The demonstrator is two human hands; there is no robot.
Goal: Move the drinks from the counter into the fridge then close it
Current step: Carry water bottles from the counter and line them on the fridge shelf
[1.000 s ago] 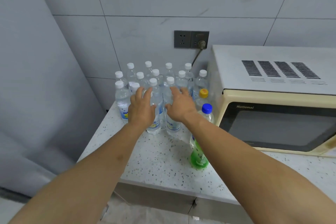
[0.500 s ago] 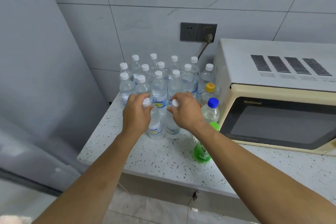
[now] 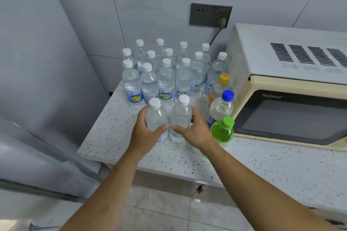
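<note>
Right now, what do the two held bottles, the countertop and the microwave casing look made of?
Bottle in left hand and bottle in right hand: clear glossy plastic, probably; see-through ribbed walls, white screw caps.
Countertop: speckled white stone or composite, smooth; dark flecks throughout.
Microwave: painted metal top with punched vents, likely; cream front frame looks plastic.
</note>
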